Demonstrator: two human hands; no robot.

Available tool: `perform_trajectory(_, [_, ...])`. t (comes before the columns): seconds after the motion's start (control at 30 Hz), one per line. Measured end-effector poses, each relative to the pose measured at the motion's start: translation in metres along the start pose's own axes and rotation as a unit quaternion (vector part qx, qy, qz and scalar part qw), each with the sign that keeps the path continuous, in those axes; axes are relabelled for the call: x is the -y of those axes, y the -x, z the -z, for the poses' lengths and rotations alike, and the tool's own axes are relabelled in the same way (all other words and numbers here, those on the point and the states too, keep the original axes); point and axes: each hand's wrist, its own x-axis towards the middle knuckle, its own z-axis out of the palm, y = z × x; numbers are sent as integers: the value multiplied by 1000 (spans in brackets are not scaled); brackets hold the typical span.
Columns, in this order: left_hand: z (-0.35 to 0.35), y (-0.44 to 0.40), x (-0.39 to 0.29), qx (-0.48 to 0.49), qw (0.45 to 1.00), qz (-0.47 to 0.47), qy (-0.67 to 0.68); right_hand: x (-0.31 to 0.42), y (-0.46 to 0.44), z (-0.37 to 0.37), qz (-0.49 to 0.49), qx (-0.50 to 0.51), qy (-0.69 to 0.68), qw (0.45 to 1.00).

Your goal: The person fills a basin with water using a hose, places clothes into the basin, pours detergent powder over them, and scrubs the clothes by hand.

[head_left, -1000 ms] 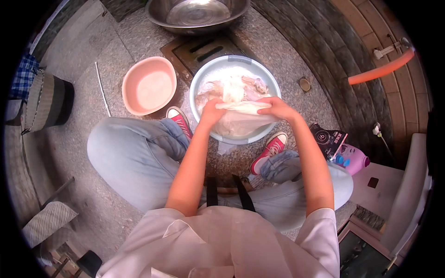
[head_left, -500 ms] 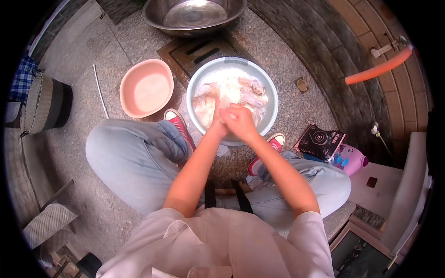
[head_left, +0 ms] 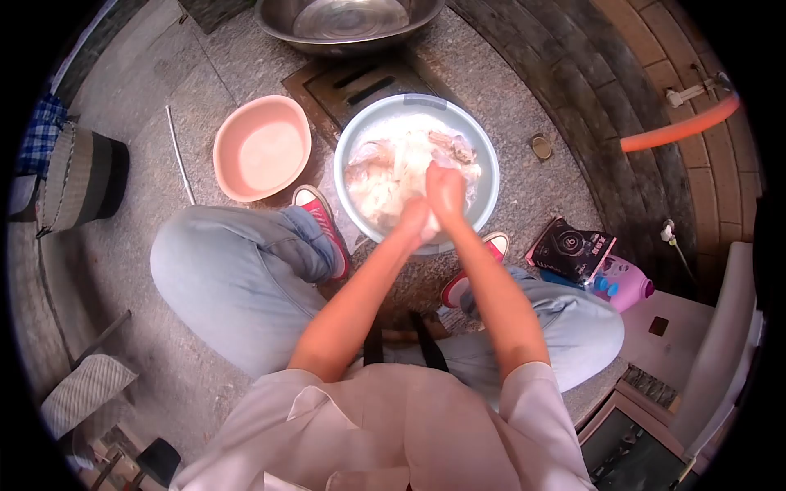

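A light blue basin (head_left: 345, 204) stands on the floor between my feet, with pale wet cloth (head_left: 381, 176) and whitish suds inside. Over its near right part my left hand (head_left: 414, 216) is closed on the cloth, a bit of which shows beside the fingers. Touching it from the upper right, my right hand (head_left: 444, 190) is also closed, wrapped round part of the same cloth. The glare in the basin hides where one piece of cloth ends and another begins.
A pink basin (head_left: 262, 149) sits left of the blue one, and a large metal basin (head_left: 350, 20) behind it. At the right lie a black packet (head_left: 571, 250) and a pink bottle (head_left: 626, 282). An orange hose (head_left: 679, 131) hangs by the wall.
A second ago my hands were apart with the cloth stretched between them. They came together over the basin, and since then my right hand has moved up and to the right.
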Motion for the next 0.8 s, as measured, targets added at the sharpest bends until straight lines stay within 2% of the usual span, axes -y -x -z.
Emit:
perform_trajectory(0.03, [3, 2, -4, -2, 1000, 1, -4, -3, 6, -3, 17, -6, -22, 1000])
perform_trajectory(0.1, [10, 1, -18, 9, 994, -5, -112, 0, 22, -5, 39, -15, -41, 998])
perform_trajectory(0.13, [47, -39, -4, 34, 992, 0, 124, 9, 45, -14, 144, -11, -24, 989])
perform_trajectory(0.17, [45, -33, -3, 34, 992, 3, 124, 14, 57, -17, 248, -10, -8, 969])
perform_trajectory(0.2, [39, -21, -7, -10, 988, -20, 150, 16, 52, -16, 248, -10, -8, 969])
perform_trajectory(0.23, [32, -13, -14, -50, 983, -42, 173, 16, 38, -13, 154, -6, 8, 988])
perform_trajectory(0.27, [27, -9, -20, 6, 999, -28, 24, 14, 28, -12, 57, 2, 22, 998])
perform_trajectory(0.33, [18, -1, -19, 5, 999, -37, 33, 1, 4, 4, 72, -24, 98, 992])
perform_trajectory(0.37, [12, 3, -24, 11, 998, -48, 44, -12, -11, 20, 117, -30, 115, 986])
perform_trajectory(0.4, [7, 27, -60, -26, 993, -64, -96, -27, -18, 38, 159, -38, 137, 977])
perform_trajectory(0.43, [18, 22, -69, -26, 993, -64, -96, -32, -21, 47, 171, -17, 129, 977])
perform_trajectory(0.5, [40, 5, -76, -35, 967, -221, -124, -33, -22, 66, 182, 6, 124, 975])
perform_trajectory(0.53, [52, -4, -79, -35, 967, -221, -124, -31, -21, 79, 263, 26, 158, 951])
perform_trajectory(0.57, [66, -14, -81, -88, 941, -266, -188, -24, -18, 92, 341, 46, 190, 919])
perform_trajectory(0.6, [71, -15, -86, -139, 906, -311, -252, -5, -8, 111, 281, 169, 322, 888])
perform_trajectory(0.63, [73, -16, -87, -139, 906, -311, -252, -13, -15, 113, 281, 169, 322, 888])
perform_trajectory(0.7, [70, -9, -95, -171, 869, -386, -258, -34, -31, 111, 206, 161, 283, 923])
perform_trajectory(0.77, [73, -14, -95, -164, 866, -400, -253, -40, -36, 111, 243, 131, 311, 909])
perform_trajectory(0.8, [70, -11, -96, -162, 886, -379, -214, -31, -42, 112, 155, 136, 131, 970])
